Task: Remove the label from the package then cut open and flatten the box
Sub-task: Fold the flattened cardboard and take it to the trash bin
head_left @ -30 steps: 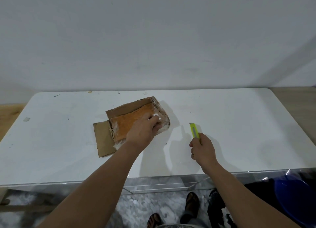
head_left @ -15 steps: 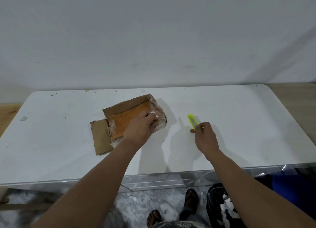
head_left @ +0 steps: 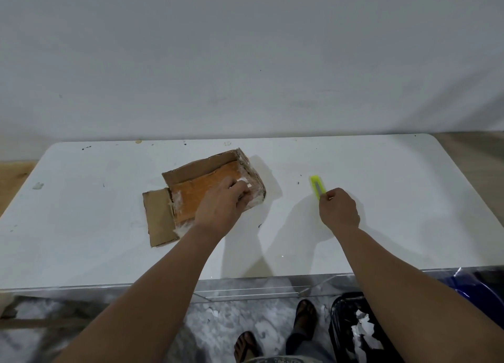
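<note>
Box [head_left: 207, 191] lies on the white counter [head_left: 81, 226], left of middle, and we see it only in part: our left hand [head_left: 225, 207] covers its near right corner, fingers curled down onto the whitish, torn end, so we cannot tell whether they pinch anything there or merely press. Its top shows an orange face edged with ragged white scraps, a brown flap [head_left: 158, 218] lies flat toward the left, and another brown flap stands along the far side. Whether any label is left on it we cannot make out. Well apart to the right, our right hand [head_left: 338, 210] has its grip closed on a yellow-green cutter [head_left: 317, 187], the tool pointing away from us above the counter; its lower end is hidden in the fist, and the blade is hard to make out.
</note>
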Tool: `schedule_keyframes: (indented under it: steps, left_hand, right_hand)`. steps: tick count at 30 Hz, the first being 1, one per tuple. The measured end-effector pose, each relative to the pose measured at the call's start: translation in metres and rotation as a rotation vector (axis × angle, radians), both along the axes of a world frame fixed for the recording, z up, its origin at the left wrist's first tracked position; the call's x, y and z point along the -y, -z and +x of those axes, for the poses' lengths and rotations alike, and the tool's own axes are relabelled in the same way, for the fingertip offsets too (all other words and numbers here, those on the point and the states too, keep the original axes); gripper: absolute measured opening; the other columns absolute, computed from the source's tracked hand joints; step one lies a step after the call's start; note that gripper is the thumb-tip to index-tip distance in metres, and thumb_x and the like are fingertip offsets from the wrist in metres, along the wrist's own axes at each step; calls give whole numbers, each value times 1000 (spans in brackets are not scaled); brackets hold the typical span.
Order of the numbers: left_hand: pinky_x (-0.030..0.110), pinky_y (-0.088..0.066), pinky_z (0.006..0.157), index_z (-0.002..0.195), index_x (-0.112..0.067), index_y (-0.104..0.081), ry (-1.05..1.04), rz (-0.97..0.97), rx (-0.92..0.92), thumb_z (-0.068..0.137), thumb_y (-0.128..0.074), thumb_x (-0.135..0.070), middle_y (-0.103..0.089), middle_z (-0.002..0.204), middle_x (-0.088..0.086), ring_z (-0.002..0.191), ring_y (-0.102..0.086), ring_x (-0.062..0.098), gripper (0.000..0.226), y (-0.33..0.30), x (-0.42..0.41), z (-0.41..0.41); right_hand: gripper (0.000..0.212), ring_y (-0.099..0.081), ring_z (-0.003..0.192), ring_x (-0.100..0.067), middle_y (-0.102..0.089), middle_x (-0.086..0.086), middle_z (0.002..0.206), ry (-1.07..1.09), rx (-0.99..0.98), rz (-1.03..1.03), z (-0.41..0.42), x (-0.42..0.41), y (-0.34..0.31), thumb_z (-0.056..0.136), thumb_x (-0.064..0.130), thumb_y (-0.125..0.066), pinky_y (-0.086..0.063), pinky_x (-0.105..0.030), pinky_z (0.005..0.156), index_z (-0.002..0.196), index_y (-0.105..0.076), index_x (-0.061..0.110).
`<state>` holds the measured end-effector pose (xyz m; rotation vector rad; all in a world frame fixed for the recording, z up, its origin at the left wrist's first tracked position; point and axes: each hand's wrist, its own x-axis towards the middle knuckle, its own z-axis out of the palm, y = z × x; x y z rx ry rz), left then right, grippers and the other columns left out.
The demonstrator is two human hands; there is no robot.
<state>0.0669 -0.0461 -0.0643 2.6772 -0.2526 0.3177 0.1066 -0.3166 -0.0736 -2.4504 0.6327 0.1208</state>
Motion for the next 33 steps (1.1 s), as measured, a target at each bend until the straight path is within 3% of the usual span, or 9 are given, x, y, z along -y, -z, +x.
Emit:
schedule_keyframes:
  steps: [3,8,12,15,18,21,24,29,33]
  left_hand:
    - [39,-53,57,100,-15,-68,-1,0,19,95,-66,-28,-58,93,1,68,-59,24,13,-1,1,-1]
    - [37,-50,62,105,-19,-71,-31,53,57,93,-68,-31,-61,93,1,78,-59,25,17,-1,3,-3]
    - [41,-49,77,116,-24,-70,-68,109,59,96,-60,-39,-60,102,-2,92,-55,25,26,-3,1,-15]
    - [45,-47,88,127,-29,-63,-98,168,26,98,-55,-44,-59,122,-1,113,-52,25,35,-6,-1,-29]
    - [51,-36,107,131,-31,-60,-182,180,-8,99,-49,-48,-53,141,3,134,-45,30,38,-7,-9,-41]
    - [56,-13,121,140,-31,-54,-322,170,-69,98,-34,-57,-42,155,7,148,-26,35,53,-10,-13,-55]
    - [55,6,122,150,-38,-38,-461,141,-209,92,-13,-68,-15,167,7,153,1,36,70,-11,-14,-69]
    - [57,5,121,147,-53,-31,-497,73,-258,90,-9,-72,7,168,1,151,13,34,65,-1,-20,-75]
    - [56,11,118,150,-55,-22,-501,74,-267,93,-13,-76,15,168,-3,151,20,33,61,-1,-26,-63]
  right_hand:
    - [20,-59,96,-31,-62,-7,110,-5,34,-16,-2,1,-1,93,27,-51,-49,-42,87,106,-60,15]
    - [31,-51,114,-31,-54,-6,121,-140,138,-169,-4,-11,-9,92,30,-54,-39,-43,89,121,-55,19]
    - [33,-54,113,-25,-59,-2,120,-375,234,26,2,-44,-19,93,31,-53,-44,-42,92,125,-55,23]
    - [39,-57,115,-23,-58,-4,125,-502,209,213,5,-71,-25,95,33,-53,-48,-43,96,133,-52,25]
    - [43,-56,120,-24,-56,-5,134,-611,147,257,6,-91,-27,99,32,-47,-45,-41,102,141,-46,27]
    - [40,-59,116,-24,-63,-6,124,-612,128,314,8,-101,-26,101,25,-42,-44,-31,94,141,-48,26]
    - [34,-60,97,-18,-67,-1,106,-617,133,300,7,-104,-25,101,25,-42,-40,-27,80,132,-57,24]
    - [26,-66,89,-19,-70,0,104,-559,137,354,-4,-97,-22,99,28,-46,-49,-32,76,119,-61,24]
    - [43,-69,90,-22,-65,-1,112,-468,20,439,-26,-88,-24,97,36,-49,-55,-38,84,138,-41,31]
